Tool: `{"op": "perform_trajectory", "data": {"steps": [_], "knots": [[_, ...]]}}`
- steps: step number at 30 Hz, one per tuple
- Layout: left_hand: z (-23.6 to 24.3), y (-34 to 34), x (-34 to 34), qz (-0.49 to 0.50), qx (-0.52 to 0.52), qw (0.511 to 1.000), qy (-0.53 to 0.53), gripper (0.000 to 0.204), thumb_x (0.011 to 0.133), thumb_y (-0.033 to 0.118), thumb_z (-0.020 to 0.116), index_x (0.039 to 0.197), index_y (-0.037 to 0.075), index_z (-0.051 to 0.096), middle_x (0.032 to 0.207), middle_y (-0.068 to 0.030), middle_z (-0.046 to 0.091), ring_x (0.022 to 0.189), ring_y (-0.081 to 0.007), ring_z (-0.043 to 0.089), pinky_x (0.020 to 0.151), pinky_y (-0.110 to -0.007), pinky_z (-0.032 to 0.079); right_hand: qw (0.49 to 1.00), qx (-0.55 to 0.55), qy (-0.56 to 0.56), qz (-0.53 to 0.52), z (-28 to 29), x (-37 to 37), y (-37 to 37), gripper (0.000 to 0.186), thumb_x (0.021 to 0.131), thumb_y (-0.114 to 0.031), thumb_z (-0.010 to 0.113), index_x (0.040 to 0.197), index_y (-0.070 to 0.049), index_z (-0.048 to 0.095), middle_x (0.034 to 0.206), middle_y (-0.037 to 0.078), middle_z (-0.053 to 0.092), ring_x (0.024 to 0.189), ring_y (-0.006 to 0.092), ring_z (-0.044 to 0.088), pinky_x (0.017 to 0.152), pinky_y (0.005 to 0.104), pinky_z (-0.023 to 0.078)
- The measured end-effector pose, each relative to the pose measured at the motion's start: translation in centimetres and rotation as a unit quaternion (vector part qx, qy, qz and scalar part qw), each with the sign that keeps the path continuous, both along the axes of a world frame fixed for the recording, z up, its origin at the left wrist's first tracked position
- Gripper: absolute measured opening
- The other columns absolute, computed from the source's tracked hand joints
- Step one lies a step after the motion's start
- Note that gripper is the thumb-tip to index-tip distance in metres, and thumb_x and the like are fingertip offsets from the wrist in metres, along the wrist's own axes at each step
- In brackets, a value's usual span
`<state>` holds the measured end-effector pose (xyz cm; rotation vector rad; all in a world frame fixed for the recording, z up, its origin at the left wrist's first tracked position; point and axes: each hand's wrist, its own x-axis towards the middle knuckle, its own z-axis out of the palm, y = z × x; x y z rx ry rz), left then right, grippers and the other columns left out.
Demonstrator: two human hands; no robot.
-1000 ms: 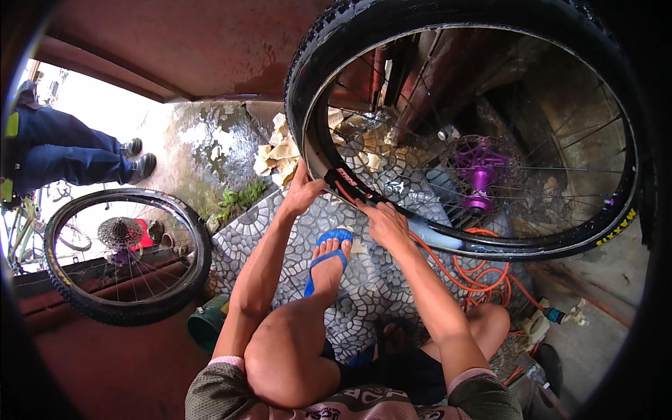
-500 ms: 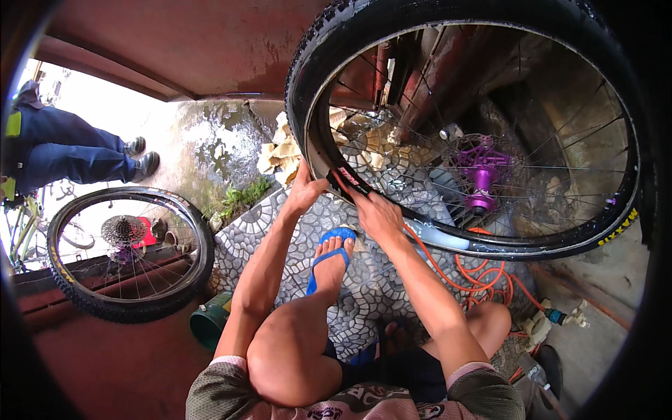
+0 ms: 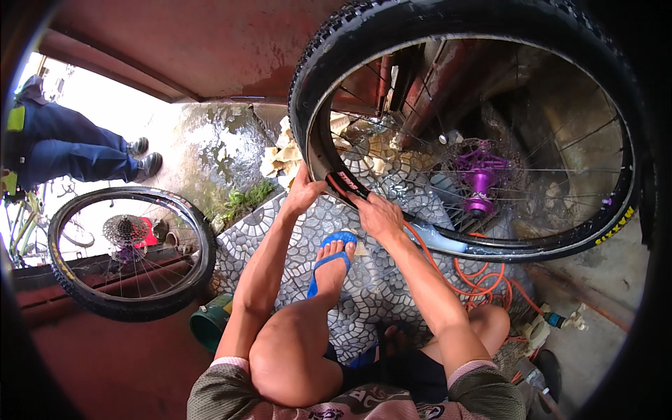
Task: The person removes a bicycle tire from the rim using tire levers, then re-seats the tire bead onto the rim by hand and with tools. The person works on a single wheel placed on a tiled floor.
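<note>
A bicycle wheel [image 3: 479, 182] with a purple hub and a knobby black tire [image 3: 308, 91] stands in front of me, tilted. My left hand [image 3: 304, 193] is closed around the tire's lower left side, thumb toward the rim and fingers partly hidden behind it. Beside it, my right hand [image 3: 380, 215] is closed on an orange hose [image 3: 437, 269], whose end points to the rim near my left thumb. The hose's tip and any valve are too small to make out. Whitish wet foam [image 3: 437, 239] coats the tire just right of my right hand.
A second bicycle wheel [image 3: 129, 252] with a cassette is at the left, near a green bucket [image 3: 210, 322]. A person in blue trousers [image 3: 77, 143] stands at the far left. Crumpled pale paper or cloth [image 3: 280, 161] lies behind the tire. A plastic bottle [image 3: 533, 376] is at the lower right.
The wheel has shifted and turned very slightly in my grip. Both hands keep nearly the same place on it.
</note>
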<state>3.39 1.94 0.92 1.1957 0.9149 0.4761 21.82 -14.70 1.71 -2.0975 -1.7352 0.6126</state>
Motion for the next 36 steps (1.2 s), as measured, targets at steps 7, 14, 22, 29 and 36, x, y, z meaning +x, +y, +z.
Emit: {"op": "perform_trajectory", "data": {"steps": [7, 14, 22, 29, 36], "knots": [[0.4, -0.9, 0.4, 0.006, 0.020, 1.000, 0.014, 0.083, 0.077, -0.005, 0.060, 0.156, 0.005, 0.037, 0.131, -0.0069, 0.059, 0.113, -0.0182, 0.054, 0.098, -0.029, 0.046, 1.000, 0.006, -0.018, -0.022, 1.5, -1.1, 2.2, 0.049, 0.096, -0.016, 0.057, 0.140, -0.035, 0.065, 0.095, 0.011, 0.068, 0.092, 0.0339, 0.072, 0.076, 0.0490, 0.058], [-0.1, -0.5, 0.0, 0.005, 0.049, 0.998, 0.024, 0.080, 0.077, -0.005, 0.060, 0.154, 0.005, 0.040, 0.128, -0.0065, 0.060, 0.106, -0.0162, 0.057, 0.091, -0.029, 0.049, 0.997, -0.061, -0.041, 0.022, -0.7, -0.5, -2.1, 0.055, 0.096, -0.011, 0.054, 0.145, -0.036, 0.062, 0.102, 0.012, 0.069, 0.097, 0.0329, 0.073, 0.079, 0.0471, 0.059], [-0.2, -0.3, -0.5, 0.016, 0.022, 1.000, 0.012, 0.074, 0.079, -0.005, 0.059, 0.151, 0.004, 0.043, 0.118, -0.0045, 0.062, 0.100, -0.0147, 0.057, 0.085, -0.027, 0.050, 0.999, -0.010, -0.039, 0.031, 1.4, -0.4, -0.1, 0.044, 0.097, -0.014, 0.056, 0.135, -0.031, 0.068, 0.100, 0.011, 0.070, 0.095, 0.0340, 0.072, 0.074, 0.0494, 0.059], [-0.7, -0.6, -0.9, 0.032, 0.030, 0.999, 0.005, 0.066, 0.079, -0.001, 0.061, 0.144, 0.002, 0.048, 0.106, -0.0017, 0.060, 0.089, -0.0116, 0.053, 0.077, -0.027, 0.047, 0.998, -0.019, -0.043, 0.031, 1.8, -1.6, 0.2, 0.051, 0.094, -0.012, 0.056, 0.140, -0.032, 0.065, 0.096, 0.011, 0.068, 0.092, 0.0333, 0.072, 0.071, 0.0471, 0.060], [-1.3, -1.1, -0.3, 0.064, -0.038, 0.997, -0.001, 0.060, 0.083, 0.001, 0.061, 0.142, 0.004, 0.050, 0.105, -0.0034, 0.062, 0.089, -0.0130, 0.055, 0.077, -0.027, 0.046, 0.998, 0.036, -0.055, 0.002, 0.5, -2.5, 2.6, 0.049, 0.096, -0.016, 0.056, 0.141, -0.033, 0.063, 0.095, 0.011, 0.069, 0.090, 0.0337, 0.074, 0.071, 0.0501, 0.059]]}}
